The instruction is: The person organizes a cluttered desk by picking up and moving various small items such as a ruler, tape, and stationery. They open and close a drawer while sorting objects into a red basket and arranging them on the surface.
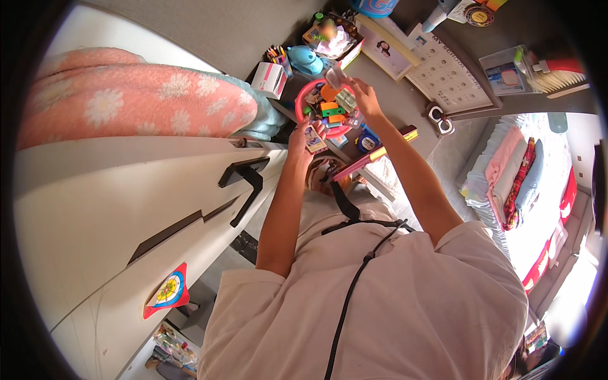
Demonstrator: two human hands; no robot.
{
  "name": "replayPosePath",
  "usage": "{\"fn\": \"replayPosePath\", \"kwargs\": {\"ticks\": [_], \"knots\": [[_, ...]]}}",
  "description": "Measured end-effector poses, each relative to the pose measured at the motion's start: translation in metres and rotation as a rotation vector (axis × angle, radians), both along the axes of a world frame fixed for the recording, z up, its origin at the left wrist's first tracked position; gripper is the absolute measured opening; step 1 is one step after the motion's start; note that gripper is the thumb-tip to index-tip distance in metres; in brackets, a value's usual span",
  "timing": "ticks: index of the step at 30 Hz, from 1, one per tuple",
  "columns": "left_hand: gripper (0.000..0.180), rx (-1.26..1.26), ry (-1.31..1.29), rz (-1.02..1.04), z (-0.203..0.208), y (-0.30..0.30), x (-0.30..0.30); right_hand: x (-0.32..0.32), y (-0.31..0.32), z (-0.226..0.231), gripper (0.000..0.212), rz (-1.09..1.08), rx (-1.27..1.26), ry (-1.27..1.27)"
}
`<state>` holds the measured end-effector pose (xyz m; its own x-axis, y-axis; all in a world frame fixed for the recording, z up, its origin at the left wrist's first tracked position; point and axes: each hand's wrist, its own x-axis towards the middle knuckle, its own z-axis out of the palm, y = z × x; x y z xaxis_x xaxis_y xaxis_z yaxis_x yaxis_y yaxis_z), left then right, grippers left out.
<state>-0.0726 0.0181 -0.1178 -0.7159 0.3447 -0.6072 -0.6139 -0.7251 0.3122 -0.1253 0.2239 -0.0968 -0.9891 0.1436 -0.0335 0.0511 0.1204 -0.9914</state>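
The right hand (363,96) pinches a blurry, see-through piece (334,77) whose kind cannot be made out; whether it also touches the pale green item (346,100) below, I cannot tell. The left hand (300,137), apart from it, grips a small printed card (315,140) at the six o'clock side of a red round basket (299,103). The hands and card partly hide the basket's jumbled contents, and the forearm covers part of the long pink object at five o'clock. The grey table (405,109) stretches past the basket toward three o'clock, its end edge near a white clip-like item (439,119). A white door (82,196) crowds nine o'clock, its black handle (248,180) near the left forearm; a bed (538,190) stands at three.
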Motion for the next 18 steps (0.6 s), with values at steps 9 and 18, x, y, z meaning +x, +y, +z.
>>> {"fn": "replayPosePath", "kwargs": {"ticks": [9, 18], "knots": [[0.020, -0.177, 0.086, 0.071, 0.003, 0.003, -0.012, 0.005, 0.010, -0.001, 0.028, -0.124, 0.448, -0.005], [0.040, -0.795, -0.079, -0.064, -0.009, -0.009, -0.015, 0.081, 0.005, -0.041, 0.025, -0.255, -0.042, -0.479]]}}
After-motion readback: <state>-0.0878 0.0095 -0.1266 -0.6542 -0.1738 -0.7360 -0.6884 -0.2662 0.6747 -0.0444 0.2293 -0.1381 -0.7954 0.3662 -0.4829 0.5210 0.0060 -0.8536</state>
